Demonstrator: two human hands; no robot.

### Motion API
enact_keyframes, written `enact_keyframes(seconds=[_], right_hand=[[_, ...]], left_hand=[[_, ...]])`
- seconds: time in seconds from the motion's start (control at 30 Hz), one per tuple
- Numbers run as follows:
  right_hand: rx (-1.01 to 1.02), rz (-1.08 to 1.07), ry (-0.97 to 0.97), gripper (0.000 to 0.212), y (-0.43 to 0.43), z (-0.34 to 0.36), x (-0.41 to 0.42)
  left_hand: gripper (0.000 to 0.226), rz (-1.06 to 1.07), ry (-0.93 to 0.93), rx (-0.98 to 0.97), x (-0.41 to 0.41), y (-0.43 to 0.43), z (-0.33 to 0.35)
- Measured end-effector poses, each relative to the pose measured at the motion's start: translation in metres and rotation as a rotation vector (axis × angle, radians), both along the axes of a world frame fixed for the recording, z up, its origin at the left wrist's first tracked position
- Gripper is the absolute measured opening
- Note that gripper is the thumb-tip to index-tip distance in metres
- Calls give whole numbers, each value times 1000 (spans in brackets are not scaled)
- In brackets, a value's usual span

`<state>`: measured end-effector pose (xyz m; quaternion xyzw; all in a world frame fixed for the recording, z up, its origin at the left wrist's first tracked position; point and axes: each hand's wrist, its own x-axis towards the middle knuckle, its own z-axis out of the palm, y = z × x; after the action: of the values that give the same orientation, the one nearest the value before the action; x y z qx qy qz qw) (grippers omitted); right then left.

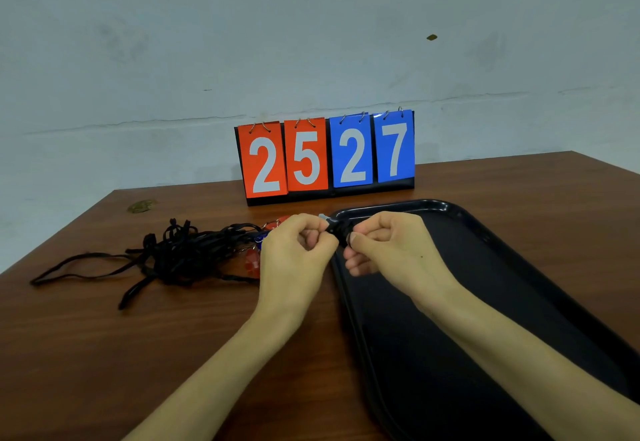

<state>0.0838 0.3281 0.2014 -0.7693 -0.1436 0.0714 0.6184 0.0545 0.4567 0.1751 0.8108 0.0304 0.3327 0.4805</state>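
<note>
The left hand (298,246) and right hand (388,246) both pinch, with curled fingers, the small rolled black fabric strap with metal clip (337,231) above the rim of the black plastic tray (381,203). I think it is best to keep the roll tight and turn slowly

Pinching a bunched black lanyard (337,231) between left hand (297,248) and right hand (386,247), over black tray (502,302) rim; tangled lanyards (173,253) just left.
</note>
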Motion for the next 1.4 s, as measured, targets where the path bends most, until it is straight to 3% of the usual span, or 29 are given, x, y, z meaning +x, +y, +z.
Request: enact_keyframes(seconds=[0.13, 0.23, 0.4, 0.57, 0.7, 0.83, 1.03, 1.17, 1.27, 1.4], right_hand=[[29, -3, 33, 7, -2, 1, 2], [58, -21, 22, 7, -4, 0, 3], [43, -22, -36, 8, -4, -2, 3], [-33, -73, -172, 4, -2, -3, 1], [-71, -98, -226, 6, -2, -6, 1], [-158, -118, -321, 7, 0, -10, -1], [-329, -129, -481, 5, 1, -14, -4], [-431, -106, -545, 8, 2, -13, -7], [-499, -98, -597, 11, 3, -12, -9], [-545, -94, -611, 13, 3, -9, -11]], left_hand=[[19, -127, 43, -126, 0, -1, 2], [13, -188, 19, -82, 1, -1, -3], [15, -178, -16, -80, 3, 2, -2], [11, -192, -16, -198, 2, -2, -1], [14, -172, 41, -370, 3, -6, -4], [13, -227, 107, -700, 2, -6, 0], [14, -328, 225, -873, 2, 1, 1], [19, -257, 263, -1002, 5, 3, 2], [30, -209, 242, -985, 6, 5, 6], [45, -178, 229, -752, 5, 6, 12]])
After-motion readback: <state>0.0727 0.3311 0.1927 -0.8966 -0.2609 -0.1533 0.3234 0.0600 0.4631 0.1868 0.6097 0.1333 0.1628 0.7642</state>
